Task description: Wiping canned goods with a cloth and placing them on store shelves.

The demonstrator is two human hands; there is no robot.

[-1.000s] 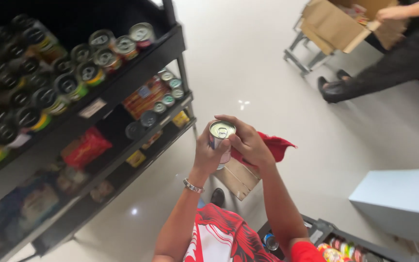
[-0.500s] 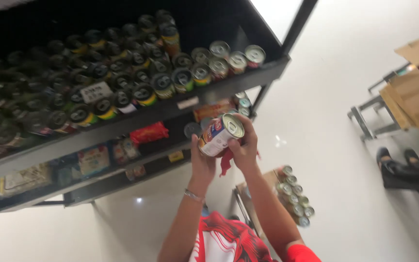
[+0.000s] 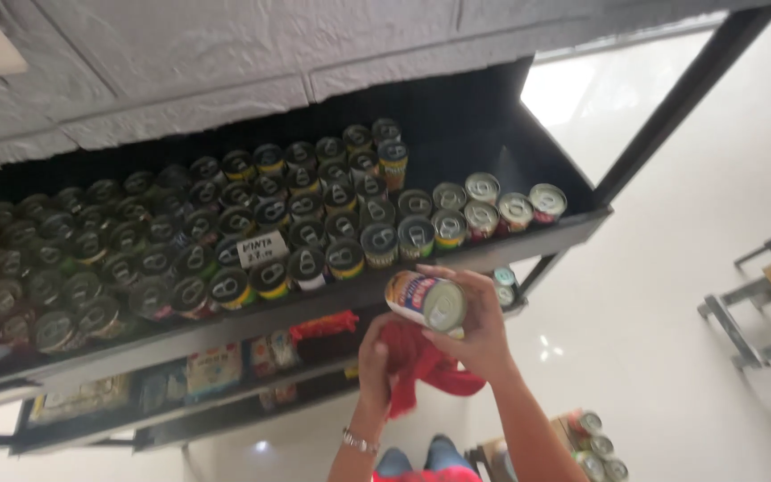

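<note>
Both forearms rise from the bottom of the view, close together and angled upward. The right hand [image 3: 477, 335] is raised highest, its fingers [image 3: 446, 272] curled around a can [image 3: 426, 300] lying on its side. The left hand [image 3: 377, 361] sits just below and beside it, wrist bearing a bracelet, fingers closed on a red cloth [image 3: 421, 366].

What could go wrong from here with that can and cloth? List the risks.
1. The right hand holds the can tilted on its side, gripped from below; it could slip and drop.
2. The red cloth, bunched against the left hand, may hamper the grip.
3. The top shelf is packed; the front-edge cans could be knocked off.
</note>
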